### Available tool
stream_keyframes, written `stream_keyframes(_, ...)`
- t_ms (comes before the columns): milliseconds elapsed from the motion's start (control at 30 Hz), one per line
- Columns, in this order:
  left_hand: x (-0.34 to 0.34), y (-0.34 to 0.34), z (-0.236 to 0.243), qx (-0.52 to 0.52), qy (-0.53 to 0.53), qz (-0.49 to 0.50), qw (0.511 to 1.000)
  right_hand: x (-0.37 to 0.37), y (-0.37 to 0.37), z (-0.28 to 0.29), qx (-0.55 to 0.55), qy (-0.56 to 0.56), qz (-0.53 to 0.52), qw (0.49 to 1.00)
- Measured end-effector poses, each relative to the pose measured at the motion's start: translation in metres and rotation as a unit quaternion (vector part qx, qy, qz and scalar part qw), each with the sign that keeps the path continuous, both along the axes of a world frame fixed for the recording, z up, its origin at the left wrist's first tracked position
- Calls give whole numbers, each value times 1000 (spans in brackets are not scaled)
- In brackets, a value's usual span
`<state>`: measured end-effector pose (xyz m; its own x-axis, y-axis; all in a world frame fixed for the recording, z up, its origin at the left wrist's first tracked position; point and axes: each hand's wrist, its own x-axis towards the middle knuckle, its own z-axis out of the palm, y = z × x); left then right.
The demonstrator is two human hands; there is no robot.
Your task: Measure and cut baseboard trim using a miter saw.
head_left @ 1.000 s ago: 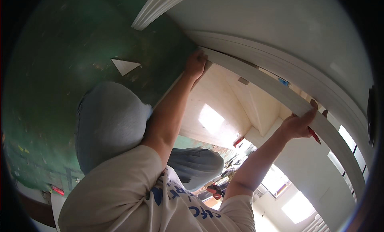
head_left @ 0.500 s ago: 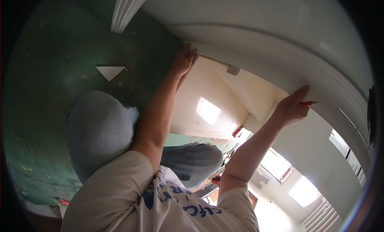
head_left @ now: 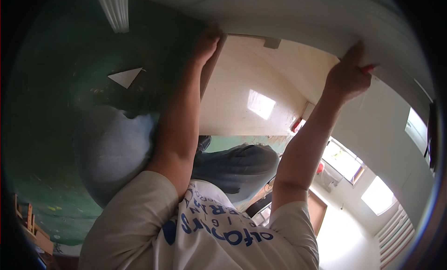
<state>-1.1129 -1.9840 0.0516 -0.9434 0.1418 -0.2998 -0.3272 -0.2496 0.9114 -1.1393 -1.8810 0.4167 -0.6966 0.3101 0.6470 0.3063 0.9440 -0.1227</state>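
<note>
A long white strip (head_left: 302,34) runs across the upper part of the view, above the edge of a pale, open recess, and bends down toward the right rim through the lens. Where it ends and the whitish panel above begins is hard to tell in the dim light. The left hand (head_left: 207,47) is at its left end, fingers curled in over the corner with hardly any gap showing (the tips are dark and blurred, so how firmly they press cannot be told). The right hand (head_left: 348,78) is farther along the lower edge, one digit stretched up against the strip, the other fingers folded around a red pencil (head_left: 368,68) that pokes out to the right.

Just under the strip, between the hands, sits a small greyish block (head_left: 271,43). The recess's pale inner wall (head_left: 233,90) carries a bright patch of light (head_left: 261,104), with a red object (head_left: 297,125) near its lower right corner.

To the left spreads a green floor (head_left: 46,130), on which lies a white triangular piece (head_left: 126,78), well apart from the left hand; a fluted white moulding (head_left: 114,10) comes in from the top. Below are grey-blue trousers (head_left: 114,151) with bent knees and a white shirt (head_left: 139,218) with blue lettering. Wooden pieces (head_left: 31,225) show at the lower left, a bright window (head_left: 342,160) at the lower right.
</note>
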Motion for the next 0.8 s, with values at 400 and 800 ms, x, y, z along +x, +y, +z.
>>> stream_keyframes(400, -51, -21, 78, -58, -34, -224, 972, 17, -22, -5, -154, -155, 0, 976)
stream_keyframes(800, -58, -25, 119, 51, 26, -287, 956, 97, 30, -12, -146, -75, 50, 985)
